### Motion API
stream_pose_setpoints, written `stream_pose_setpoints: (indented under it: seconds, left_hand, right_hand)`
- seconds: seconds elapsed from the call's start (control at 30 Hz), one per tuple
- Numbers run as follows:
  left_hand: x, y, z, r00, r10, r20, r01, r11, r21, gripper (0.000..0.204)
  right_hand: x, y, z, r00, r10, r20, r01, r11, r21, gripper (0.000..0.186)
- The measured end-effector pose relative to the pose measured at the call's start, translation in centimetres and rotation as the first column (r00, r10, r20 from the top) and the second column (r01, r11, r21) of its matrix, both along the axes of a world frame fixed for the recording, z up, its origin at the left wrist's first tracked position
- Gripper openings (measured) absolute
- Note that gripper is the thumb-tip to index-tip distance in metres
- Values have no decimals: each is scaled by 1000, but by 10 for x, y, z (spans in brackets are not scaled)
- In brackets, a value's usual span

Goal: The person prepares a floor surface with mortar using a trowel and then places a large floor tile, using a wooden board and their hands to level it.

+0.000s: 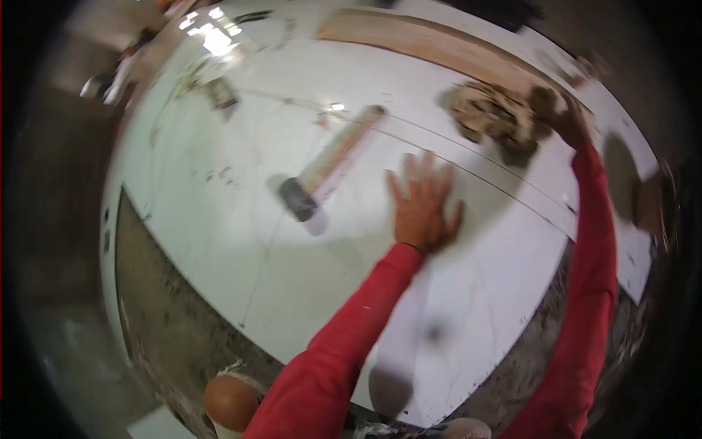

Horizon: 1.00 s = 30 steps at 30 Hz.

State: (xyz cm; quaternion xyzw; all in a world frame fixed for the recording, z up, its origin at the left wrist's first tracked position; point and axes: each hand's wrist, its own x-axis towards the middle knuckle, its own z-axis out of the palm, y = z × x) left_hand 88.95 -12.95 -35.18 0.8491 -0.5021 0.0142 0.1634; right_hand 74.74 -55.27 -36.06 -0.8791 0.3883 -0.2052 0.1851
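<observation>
your two hands are well apart. your left hand [422, 211] is palm down over the white panel [307, 274], fingers spread and thumb out to the right, with nothing gripped; you cannot tell for sure whether the palm presses on the surface or hangs just above it. your right hand [572, 123] reaches farther out at the upper right, beside the crumpled brown cloth [491, 111]. it is blurred there, so you cannot tell whether its fingers are closed on the dark lump [542, 103] at the cloth's right side. the cloth lies bunched on the panel, near the long brown plank [431, 42] that runs along the far side. to the left of your left hand lies a mallet [336, 156], its dark head toward you and its wooden handle slanting away to the right. a small dark block [221, 94] sits farther off at the upper left. red sleeves [333, 333] cover both your forearms.
</observation>
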Motion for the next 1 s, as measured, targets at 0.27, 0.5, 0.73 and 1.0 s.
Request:
stream_pose_setpoints:
  seconds: [0.27,0.5,0.73,1.0]
  left_hand:
    - [-5,-3,1,991,3,-133,-13,997,-77,72]
    - [-5,2,0,986,16,-167,-25,998,-51,71]
    - [-2,7,-4,988,26,-152,-36,997,-67,70]
    - [-17,0,-7,995,34,-94,-41,996,-78,68]
  right_hand:
    - [-7,-68,3,894,272,357,-448,590,672,62]
    - [-47,-36,-1,866,465,-184,-405,868,288,93]
    - [-42,1,10,787,508,-352,-516,853,78,63]
    - [-91,17,36,846,-47,-531,-310,768,-561,39]
